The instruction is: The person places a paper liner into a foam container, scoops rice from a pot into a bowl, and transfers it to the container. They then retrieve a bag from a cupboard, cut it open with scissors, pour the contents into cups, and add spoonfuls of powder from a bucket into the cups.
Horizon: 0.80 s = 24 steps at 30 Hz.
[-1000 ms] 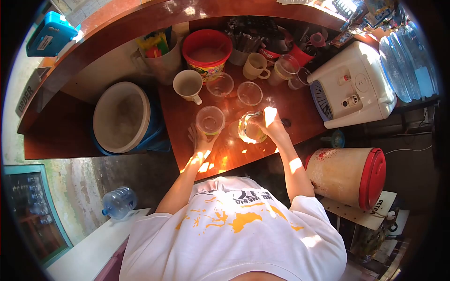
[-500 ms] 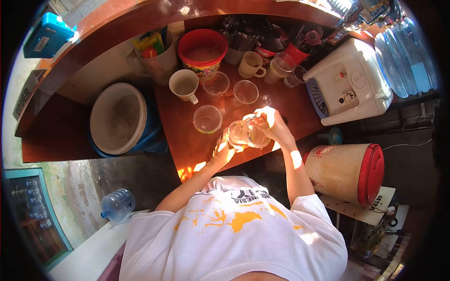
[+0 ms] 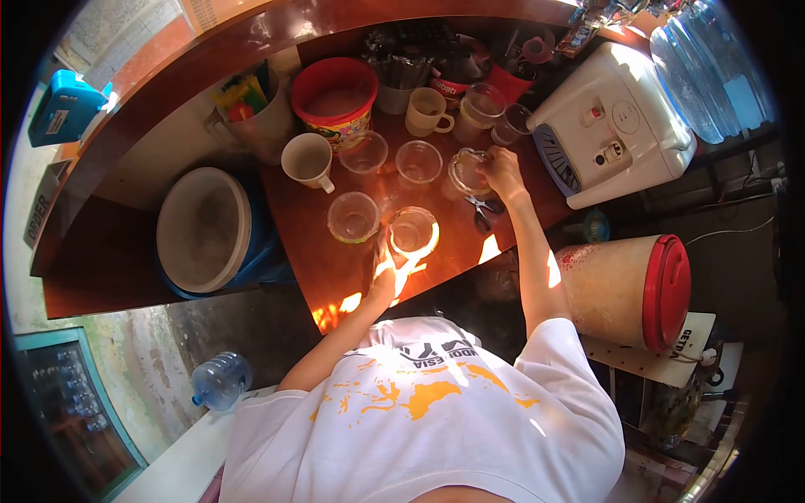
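A clear plastic cup (image 3: 413, 234) stands near the front edge of the table, in sunlight. My left hand (image 3: 384, 275) is closed against its left side. Farther right, my right hand (image 3: 503, 174) grips another clear plastic cup (image 3: 466, 173) by its right side. Scissors (image 3: 482, 216) with dark handles lie just below that cup. More clear cups stand close by: one left of my left hand's cup (image 3: 353, 218), one behind it (image 3: 418, 163), and one at the back left (image 3: 363, 152).
A white mug (image 3: 306, 161), a cream mug (image 3: 428, 113) and a red-rimmed bucket (image 3: 335, 71) stand at the back. On the right is a water dispenser (image 3: 616, 126), with a red-lidded cooler jug (image 3: 620, 289) below. A large blue tub (image 3: 205, 230) stands left of the table.
The two cups, held together before, are now apart. My right hand has carried one to the back right, uncovering the scissors. The left hand's cup has moved slightly left.
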Tool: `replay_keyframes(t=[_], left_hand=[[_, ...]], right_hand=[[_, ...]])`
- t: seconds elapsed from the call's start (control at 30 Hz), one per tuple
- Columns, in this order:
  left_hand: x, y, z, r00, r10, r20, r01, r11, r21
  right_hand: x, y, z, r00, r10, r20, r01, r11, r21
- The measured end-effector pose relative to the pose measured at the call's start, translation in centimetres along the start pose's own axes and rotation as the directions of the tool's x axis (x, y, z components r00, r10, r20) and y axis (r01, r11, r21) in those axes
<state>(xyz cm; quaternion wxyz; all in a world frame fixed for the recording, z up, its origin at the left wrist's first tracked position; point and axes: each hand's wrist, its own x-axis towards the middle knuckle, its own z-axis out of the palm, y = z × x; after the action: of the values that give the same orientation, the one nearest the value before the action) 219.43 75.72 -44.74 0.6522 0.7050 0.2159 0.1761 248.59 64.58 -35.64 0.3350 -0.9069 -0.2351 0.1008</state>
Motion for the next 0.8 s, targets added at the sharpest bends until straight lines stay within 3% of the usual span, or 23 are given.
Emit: replay_keyframes(t=[0.07,0.1,0.2,0.3,0.4,0.6,0.7,0.8], left_hand=[[-0.6,0.5,0.0,0.999,-0.035,-0.034,0.033,0.997,-0.065],[-0.9,0.7,-0.4,0.997,0.072,-0.024,-0.064,0.967,0.247],[-1.4,1.7,-0.6,1.000,-0.005,0.004,0.004,0.968,0.251],[-1.3,0.1,-0.3,0.999,0.046,-0.014,-0.041,0.963,0.267],[-0.9,-0.4,0.0,0.997,0.074,-0.019,-0.068,0.975,0.210],[-1.1,1.3,-0.5,0.998,0.059,0.038,-0.065,0.980,0.188],[-1.3,2.1,-0.7,0.998,-0.040,0.042,0.027,0.961,0.277],[-1.2,2.4,-0.8,0.997,-0.028,0.068,0.014,0.981,0.195]], right_hand=[[0.1,-0.8,0.6,0.993,-0.102,-0.057,0.094,0.989,-0.117],[0.1,-1.1,0.7,0.985,-0.156,-0.080,0.139,0.974,-0.178],[0.8,0.0,1.3,0.872,-0.448,-0.195,0.376,0.870,-0.318],[0.8,-0.6,0.5,0.877,-0.471,-0.092,0.401,0.825,-0.397],[1.2,-2.2,0.2,0.972,-0.233,-0.004,0.215,0.902,-0.374],[0.9,-3.4,-1.6,0.971,-0.239,-0.012,0.220,0.911,-0.349],[0.4,-5.3,-4.2,0.999,-0.031,0.012,0.033,0.963,-0.266],[-1.5,-6.7,-7.8,0.999,-0.036,0.024,0.038,0.996,-0.076]])
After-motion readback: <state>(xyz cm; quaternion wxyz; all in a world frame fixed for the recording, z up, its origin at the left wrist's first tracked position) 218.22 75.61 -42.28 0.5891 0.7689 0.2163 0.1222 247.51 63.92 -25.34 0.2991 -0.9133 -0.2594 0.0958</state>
